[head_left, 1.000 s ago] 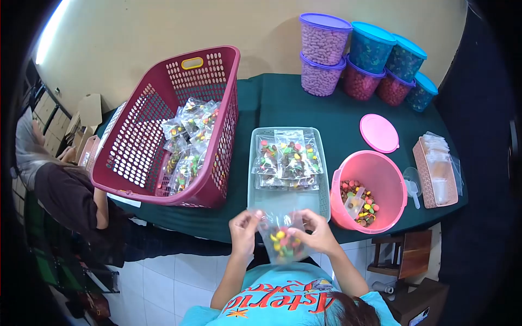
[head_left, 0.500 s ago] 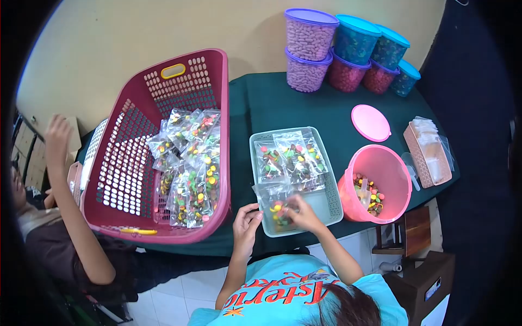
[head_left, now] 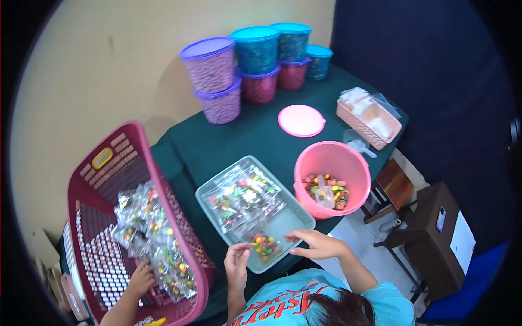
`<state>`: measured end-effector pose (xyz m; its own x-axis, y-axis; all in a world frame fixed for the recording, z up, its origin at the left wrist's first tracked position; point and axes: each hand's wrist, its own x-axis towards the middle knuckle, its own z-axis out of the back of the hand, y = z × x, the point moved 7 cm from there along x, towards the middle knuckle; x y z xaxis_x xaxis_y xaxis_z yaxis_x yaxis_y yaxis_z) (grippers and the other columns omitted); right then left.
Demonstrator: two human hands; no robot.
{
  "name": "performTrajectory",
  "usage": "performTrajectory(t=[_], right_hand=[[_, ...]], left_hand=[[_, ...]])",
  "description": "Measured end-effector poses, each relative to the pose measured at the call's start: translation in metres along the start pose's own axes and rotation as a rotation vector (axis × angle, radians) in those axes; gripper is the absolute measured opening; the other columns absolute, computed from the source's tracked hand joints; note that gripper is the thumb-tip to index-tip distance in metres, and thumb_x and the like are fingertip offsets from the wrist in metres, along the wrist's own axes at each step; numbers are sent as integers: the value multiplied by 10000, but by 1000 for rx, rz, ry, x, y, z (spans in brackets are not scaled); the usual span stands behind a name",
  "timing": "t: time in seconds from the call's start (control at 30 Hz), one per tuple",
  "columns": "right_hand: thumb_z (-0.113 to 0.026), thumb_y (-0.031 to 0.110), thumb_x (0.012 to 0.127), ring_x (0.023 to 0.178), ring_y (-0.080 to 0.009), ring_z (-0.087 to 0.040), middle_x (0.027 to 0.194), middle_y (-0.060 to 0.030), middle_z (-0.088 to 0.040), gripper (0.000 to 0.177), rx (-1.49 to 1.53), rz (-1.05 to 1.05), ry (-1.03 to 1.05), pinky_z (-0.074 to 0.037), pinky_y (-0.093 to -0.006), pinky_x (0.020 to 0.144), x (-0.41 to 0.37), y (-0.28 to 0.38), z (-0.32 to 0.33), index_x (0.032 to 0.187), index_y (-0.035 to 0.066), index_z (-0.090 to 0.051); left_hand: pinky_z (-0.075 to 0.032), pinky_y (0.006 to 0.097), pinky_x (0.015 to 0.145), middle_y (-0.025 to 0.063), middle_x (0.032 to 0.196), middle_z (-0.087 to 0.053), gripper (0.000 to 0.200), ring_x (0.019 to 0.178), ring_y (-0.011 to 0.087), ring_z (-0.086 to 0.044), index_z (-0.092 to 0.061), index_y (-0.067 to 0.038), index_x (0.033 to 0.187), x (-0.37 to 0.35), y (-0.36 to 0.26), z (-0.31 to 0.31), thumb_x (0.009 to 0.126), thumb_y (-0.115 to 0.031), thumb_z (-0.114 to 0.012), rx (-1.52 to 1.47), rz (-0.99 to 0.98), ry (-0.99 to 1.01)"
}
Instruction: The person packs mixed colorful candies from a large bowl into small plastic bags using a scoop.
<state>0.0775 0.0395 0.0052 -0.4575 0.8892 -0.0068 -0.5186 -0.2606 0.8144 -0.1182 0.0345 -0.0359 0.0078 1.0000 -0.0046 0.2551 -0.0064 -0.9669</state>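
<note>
A clear packet of colourful candies (head_left: 265,247) lies at the near end of the pale green tray (head_left: 298,211). At the packet's left edge is my left hand (head_left: 237,265), thumb and fingers drawn together on the plastic. My right hand (head_left: 317,244) hovers over the tray's near right rim, off the packet, its thumb and fingers apart and holding nothing. Several more filled packets (head_left: 242,195) overlap in the far part of the tray. To the right, a pink bucket (head_left: 356,168) contains loose candies (head_left: 340,190) and a clear scoop (head_left: 325,194).
On the left, another person's hand (head_left: 142,279) reaches into a maroon basket (head_left: 198,261) of filled packets. Lidded tubs (head_left: 212,70) are stacked at the wall. A pink lid (head_left: 302,120) and a small basket of plastic bags (head_left: 375,126) lie beyond the bucket.
The view has turned right. My right hand has let go of the packet and moved to its right. The other person's raised hand has come down into the maroon basket.
</note>
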Motion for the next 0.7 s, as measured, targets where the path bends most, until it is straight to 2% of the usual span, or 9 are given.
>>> performTrajectory(t=[0.07,0.17,0.23,0.33,0.4,0.53,0.57,0.63,0.7], right_hand=[[-556,182,794,872,-232,-568,915,-145,-581,359,279,-11,52,-433,-329,774,-19,13,29,1081,-17,-473],[-552,110,790,815,-130,-569,859,-86,-606,264,381,18,-272,-439,-292,748,-50,22,109,1028,-1,-524],[-543,85,791,811,-131,-565,840,-80,-598,237,280,52,-538,-434,-271,743,-75,-9,158,1007,-11,-524],[-514,63,802,784,-110,-554,799,-48,-567,126,476,-65,-805,-429,-238,718,-86,-59,225,896,-18,-534],[-508,69,809,741,-90,-544,792,-48,-567,100,403,-124,-915,-426,-222,686,-88,-110,273,865,-10,-534],[-529,60,781,637,-77,-533,684,-38,-563,87,266,-178,-1119,-431,-211,598,-78,-250,360,826,-14,-544],[-557,69,752,620,-106,-545,670,-52,-569,115,130,-287,-1131,-439,-226,595,-74,-272,378,833,-12,-550],[-584,78,723,603,-135,-556,656,-67,-576,150,2,-396,-1134,-448,-241,592,-64,-320,406,840,-11,-556],[-647,151,657,679,-231,-583,729,-127,-594,266,-203,-516,-1013,-462,-296,674,-49,-365,424,858,-7,-571]], left_hand=[[-380,234,792,71,902,-551,162,855,110,-508,-503,15,954,10,1,-12,802,-42,-511,-45,28,43],[-397,252,787,84,898,-548,162,845,125,-514,-491,18,953,22,-8,-38,804,-44,-505,-27,30,71],[-420,269,767,94,890,-544,158,828,137,-521,-479,18,950,31,-9,-51,808,-51,-493,-19,28,50],[-424,217,640,78,848,-541,134,747,104,-509,-490,4,924,44,-7,-69,808,-63,-491,40,31,-48],[-393,187,568,67,804,-535,103,690,87,-488,-498,-1,879,51,-15,-87,797,-63,-486,-16,20,-121],[-410,270,713,76,805,-492,112,748,144,-499,-482,9,870,72,-18,-105,796,-76,-489,0,-168,-188],[-411,261,783,110,938,-518,191,846,189,-523,-507,3,967,69,-25,-112,819,-116,-498,155,16,-288],[-416,262,735,96,866,-517,138,795,179,-515,-504,8,910,76,-36,-132,821,-95,-482,170,-106,-304],[-413,254,701,78,820,-512,121,774,169,-503,-501,9,901,79,-45,-153,819,-73,-469,178,-139,-339]])
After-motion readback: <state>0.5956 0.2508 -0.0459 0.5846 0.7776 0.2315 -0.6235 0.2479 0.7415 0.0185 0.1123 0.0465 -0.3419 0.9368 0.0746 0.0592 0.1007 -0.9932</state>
